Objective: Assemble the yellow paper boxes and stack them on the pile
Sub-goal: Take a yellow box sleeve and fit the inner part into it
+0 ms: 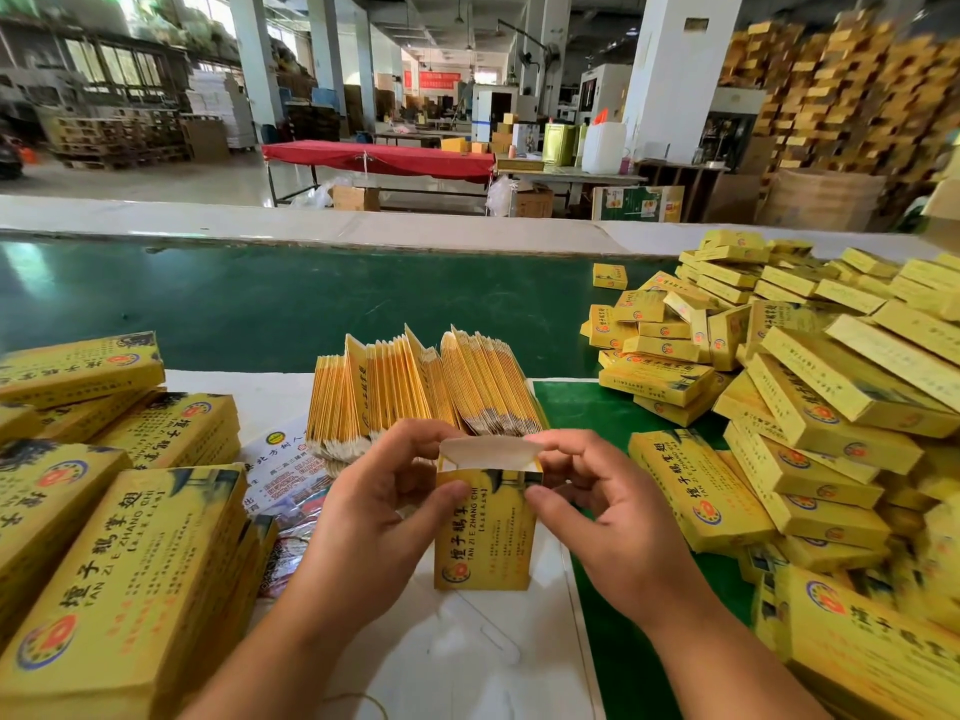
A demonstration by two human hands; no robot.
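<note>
Your left hand (382,498) and right hand (597,504) pinch the upright yellow box (485,532) between curled fingers (452,492), its white flap (488,452) open above your fingertips.

Two bare forearms come in from the bottom edge of the view and end in two bare hands — the left hand (387,498) and the right hand (605,504). No sleeve shows on either arm, which are uncovered as far back as the edge of the view. The wrists carry no watch, band or bracelet, and the fingers no ring or glove — the nails that show are short and unpainted
</note>
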